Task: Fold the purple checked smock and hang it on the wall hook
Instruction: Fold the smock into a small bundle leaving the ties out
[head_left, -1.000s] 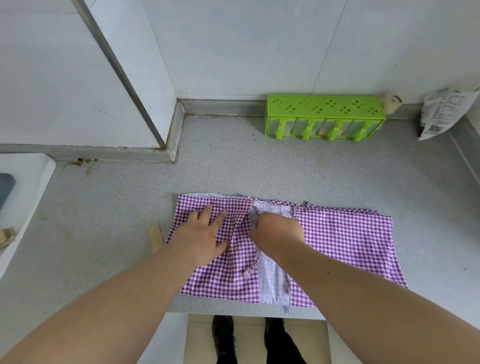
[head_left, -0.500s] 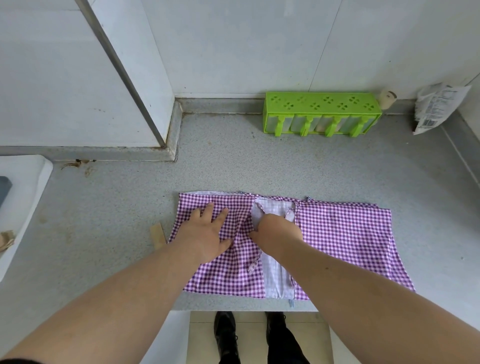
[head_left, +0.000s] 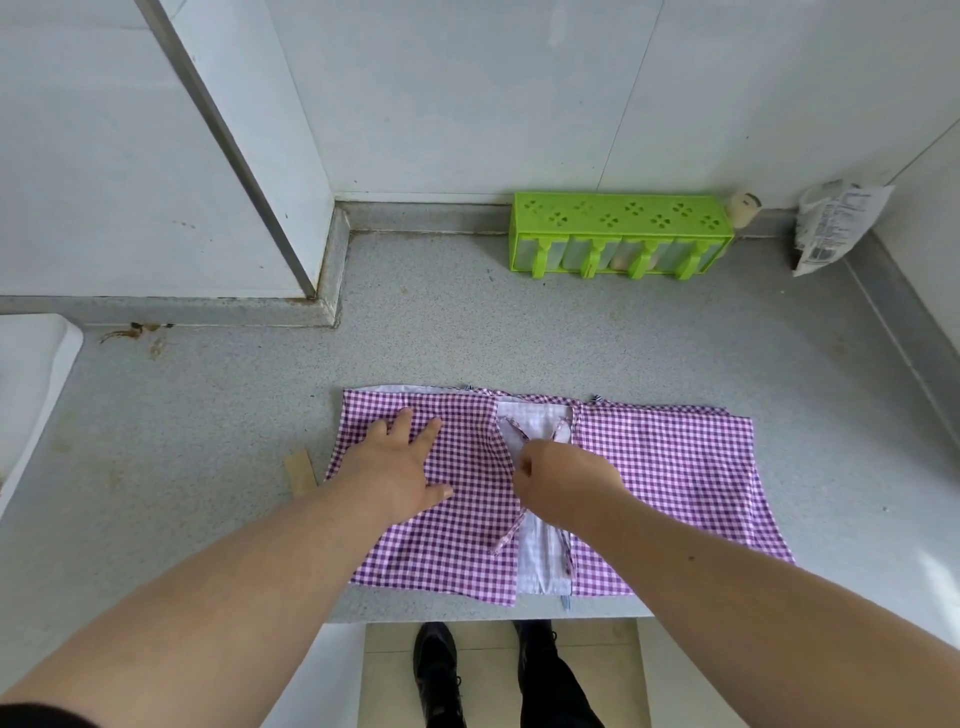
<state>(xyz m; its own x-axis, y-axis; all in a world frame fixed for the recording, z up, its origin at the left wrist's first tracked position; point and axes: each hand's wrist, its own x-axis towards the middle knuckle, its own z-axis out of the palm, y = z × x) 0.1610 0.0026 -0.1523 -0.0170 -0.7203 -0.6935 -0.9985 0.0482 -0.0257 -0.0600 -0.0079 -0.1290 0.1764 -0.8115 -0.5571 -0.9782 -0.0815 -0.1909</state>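
The purple checked smock (head_left: 675, 467) lies flat on the grey counter (head_left: 467, 322), near its front edge, with both sides folded inward and a pale lining strip showing down the middle. My left hand (head_left: 400, 467) presses flat on the left flap, fingers spread. My right hand (head_left: 561, 478) is over the centre seam, its curled fingers pinching a thin checked tie strap (head_left: 511, 431) of the smock. No wall hook is in view.
A green spice rack (head_left: 618, 234) stands against the back wall, with a small beige object (head_left: 744, 208) and a white packet (head_left: 836, 223) to its right. A white basin edge (head_left: 31, 384) is at the left. A tan strip (head_left: 300, 467) lies beside the smock. My shoes show below the counter edge.
My right hand has drawn back slightly toward me along the centre seam, uncovering more of the lining and the straps. My left hand stays pressed on the left flap.
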